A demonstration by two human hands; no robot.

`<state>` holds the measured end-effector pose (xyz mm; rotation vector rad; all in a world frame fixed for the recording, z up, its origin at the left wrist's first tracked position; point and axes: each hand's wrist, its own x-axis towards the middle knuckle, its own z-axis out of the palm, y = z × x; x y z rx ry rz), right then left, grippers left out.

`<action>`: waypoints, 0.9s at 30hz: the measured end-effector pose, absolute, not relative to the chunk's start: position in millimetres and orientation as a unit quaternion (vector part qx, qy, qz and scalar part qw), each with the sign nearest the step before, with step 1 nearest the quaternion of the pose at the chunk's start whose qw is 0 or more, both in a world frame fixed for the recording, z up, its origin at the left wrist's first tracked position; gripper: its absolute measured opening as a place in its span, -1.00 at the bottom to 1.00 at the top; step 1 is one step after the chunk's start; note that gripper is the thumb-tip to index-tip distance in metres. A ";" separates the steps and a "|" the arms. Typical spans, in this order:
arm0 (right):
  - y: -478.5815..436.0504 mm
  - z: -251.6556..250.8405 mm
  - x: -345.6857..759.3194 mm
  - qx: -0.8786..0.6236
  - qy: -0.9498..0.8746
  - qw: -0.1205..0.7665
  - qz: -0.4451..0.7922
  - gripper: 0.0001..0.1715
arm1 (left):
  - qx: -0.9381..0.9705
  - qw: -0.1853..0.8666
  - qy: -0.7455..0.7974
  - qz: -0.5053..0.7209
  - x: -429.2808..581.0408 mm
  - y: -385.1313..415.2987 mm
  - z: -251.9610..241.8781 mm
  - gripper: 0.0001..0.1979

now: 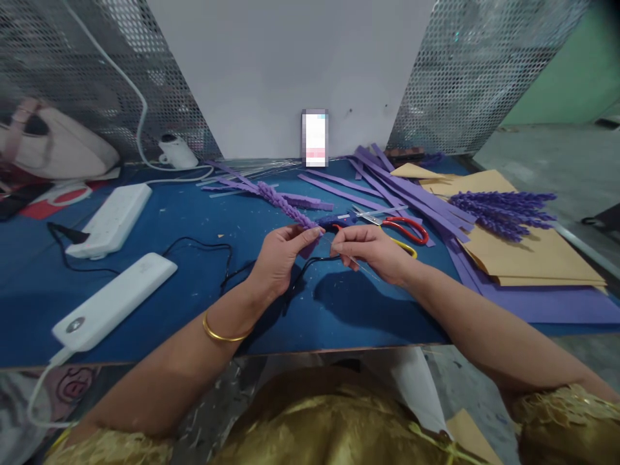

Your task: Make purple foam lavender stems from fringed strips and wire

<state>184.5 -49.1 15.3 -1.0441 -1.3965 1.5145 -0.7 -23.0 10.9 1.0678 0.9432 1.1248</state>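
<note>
A purple artificial lavender sprig (281,201) slants across the middle of the table, its lower end pinched between the thumb and fingers of my left hand (283,255). Close beside it, my right hand (365,250) is closed in a pinch on a thin, clear strand (356,263) that runs down past the fingers. Whether the strand joins the sprig is too fine to tell. Just behind my hands lies a blue tool that looks like a glue gun (339,221), partly hidden. Red-handled scissors (407,226) rest to its right, with a yellow handle (407,248) behind my right hand.
Purple strips (411,194) spread across the back right. Finished lavender sprigs (504,210) lie on tan sheets (547,261). A white power bank (116,300), a power strip (116,216) and black cable (203,244) occupy the left. A phone (314,137) leans against the white panel.
</note>
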 end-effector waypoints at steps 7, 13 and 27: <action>-48.1 12.2 187.5 -0.399 -0.558 0.412 0.600 -0.84 | 0.434 0.643 0.379 0.505 0.3 -24.7 17.4 -0.70; -48.8 12.7 186.6 -0.400 -0.565 0.415 0.590 -0.84 | 0.426 0.655 0.369 0.504 -2.0 -21.8 14.0 -0.60; -47.5 16.3 187.6 -0.394 -0.577 0.477 0.533 -0.81 | 0.411 0.621 0.386 0.545 -6.2 -15.6 15.8 -0.58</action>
